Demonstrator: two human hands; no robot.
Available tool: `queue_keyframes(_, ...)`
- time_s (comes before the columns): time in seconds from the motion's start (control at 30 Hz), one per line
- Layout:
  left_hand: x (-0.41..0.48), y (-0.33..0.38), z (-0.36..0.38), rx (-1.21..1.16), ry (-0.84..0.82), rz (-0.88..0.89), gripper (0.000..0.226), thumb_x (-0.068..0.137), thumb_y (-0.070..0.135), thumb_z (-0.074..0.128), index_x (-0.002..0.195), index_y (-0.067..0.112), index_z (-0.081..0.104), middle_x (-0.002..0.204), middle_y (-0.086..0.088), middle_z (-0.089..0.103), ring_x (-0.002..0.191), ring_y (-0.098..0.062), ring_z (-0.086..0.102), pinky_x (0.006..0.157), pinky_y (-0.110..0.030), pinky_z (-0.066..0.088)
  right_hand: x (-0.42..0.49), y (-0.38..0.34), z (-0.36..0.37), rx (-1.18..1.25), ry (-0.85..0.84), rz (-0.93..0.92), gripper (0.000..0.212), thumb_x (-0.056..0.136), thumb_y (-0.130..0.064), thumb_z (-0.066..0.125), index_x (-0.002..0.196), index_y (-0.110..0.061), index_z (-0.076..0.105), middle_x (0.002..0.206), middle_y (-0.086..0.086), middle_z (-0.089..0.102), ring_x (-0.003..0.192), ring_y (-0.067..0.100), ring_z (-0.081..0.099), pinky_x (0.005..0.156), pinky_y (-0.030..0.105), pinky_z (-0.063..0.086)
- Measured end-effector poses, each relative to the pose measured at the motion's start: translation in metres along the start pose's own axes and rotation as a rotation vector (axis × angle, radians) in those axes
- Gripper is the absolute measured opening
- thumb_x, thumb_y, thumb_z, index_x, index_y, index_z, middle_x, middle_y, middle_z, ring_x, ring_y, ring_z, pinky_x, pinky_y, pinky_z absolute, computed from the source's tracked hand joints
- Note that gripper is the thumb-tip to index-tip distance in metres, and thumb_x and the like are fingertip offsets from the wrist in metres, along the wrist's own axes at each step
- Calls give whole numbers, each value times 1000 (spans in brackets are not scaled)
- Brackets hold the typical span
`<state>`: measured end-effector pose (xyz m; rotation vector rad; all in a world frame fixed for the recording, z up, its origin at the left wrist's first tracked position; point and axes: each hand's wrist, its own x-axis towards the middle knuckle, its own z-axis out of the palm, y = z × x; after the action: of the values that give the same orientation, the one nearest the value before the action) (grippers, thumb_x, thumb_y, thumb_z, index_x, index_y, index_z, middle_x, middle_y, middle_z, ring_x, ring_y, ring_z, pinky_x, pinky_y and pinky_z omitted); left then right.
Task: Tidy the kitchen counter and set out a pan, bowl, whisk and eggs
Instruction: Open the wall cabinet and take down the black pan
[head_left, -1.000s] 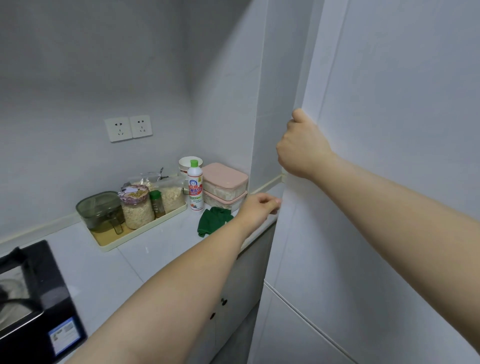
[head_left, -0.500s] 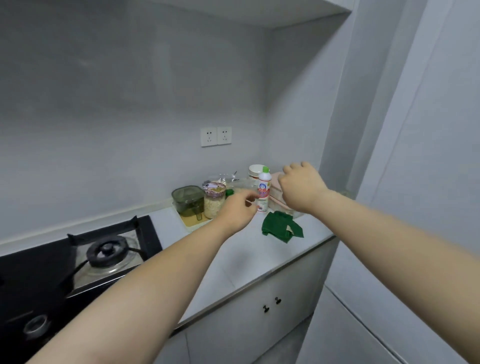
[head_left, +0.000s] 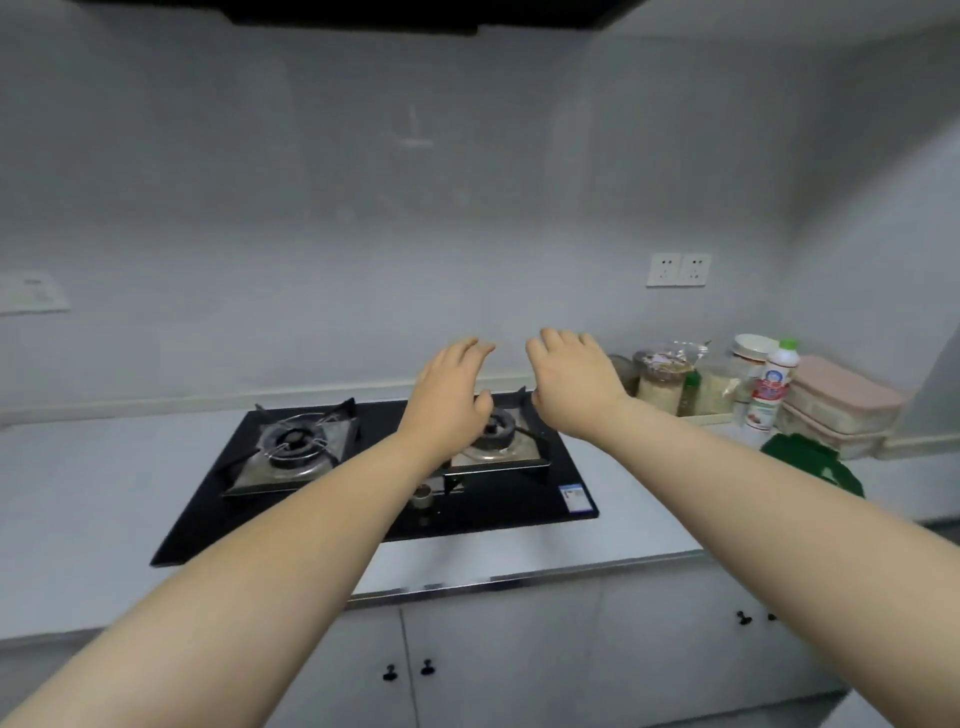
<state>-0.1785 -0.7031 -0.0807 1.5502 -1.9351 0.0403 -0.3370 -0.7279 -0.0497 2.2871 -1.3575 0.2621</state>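
Observation:
My left hand (head_left: 451, 396) and my right hand (head_left: 571, 385) hover side by side above the right burner (head_left: 500, 437) of a black two-burner gas stove (head_left: 374, 483). Both hands hold nothing, with fingers relaxed and slightly spread. The white counter (head_left: 519, 556) runs left to right in front of me. No pan, bowl, whisk or eggs show in this view.
At the counter's right end stand jars of grain (head_left: 662, 382) on a tray, a white spray bottle with a green cap (head_left: 769, 387), stacked pink lidded boxes (head_left: 841, 405) and a green cloth (head_left: 815, 462). White cabinet doors with black knobs (head_left: 408, 670) sit below.
My view swung left from the tall white door to the stove. My right hand let go of the door's edge, and both hands moved left over the right burner and opened.

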Motion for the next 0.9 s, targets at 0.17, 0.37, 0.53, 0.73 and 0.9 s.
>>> queue_keyframes(0.17,-79,-91,-82,207,78,-152,60,94,22,48,148,18,23,157,-5,16,145,-21,12,118,-43,14,34,-138,-24,85,72,-164,39,87,-21,52,122,-6,43,121,12,47,112,31,47,96,38,35)
queue_keyframes(0.37,-156,-172,-168,402,178,-368,61,95,29,46,149,18,19,158,-5,12,146,-20,6,117,-45,9,65,-276,-56,162,151,-341,44,86,-19,53,126,-5,42,131,14,44,119,32,44,100,40,32)
queue_keyframes(0.53,-195,-236,-230,508,244,-515,61,96,32,41,150,19,14,159,-5,6,147,-20,0,117,-48,6,97,-365,-82,229,187,-450,49,86,-21,53,130,-6,38,140,15,36,124,32,39,104,41,30)
queue_keyframes(0.73,-197,-309,-309,643,290,-596,64,97,32,41,151,19,10,160,-5,0,147,-21,-4,116,-50,2,164,-458,-114,261,271,-564,60,89,-22,52,140,-5,28,152,17,20,138,31,24,113,45,21)
queue_keyframes(0.9,-175,-370,-377,783,329,-615,66,97,35,40,152,20,8,160,-5,-1,147,-20,-4,116,-50,2,234,-521,-144,314,362,-597,62,89,-19,48,144,-5,22,156,18,11,143,31,14,116,45,14)
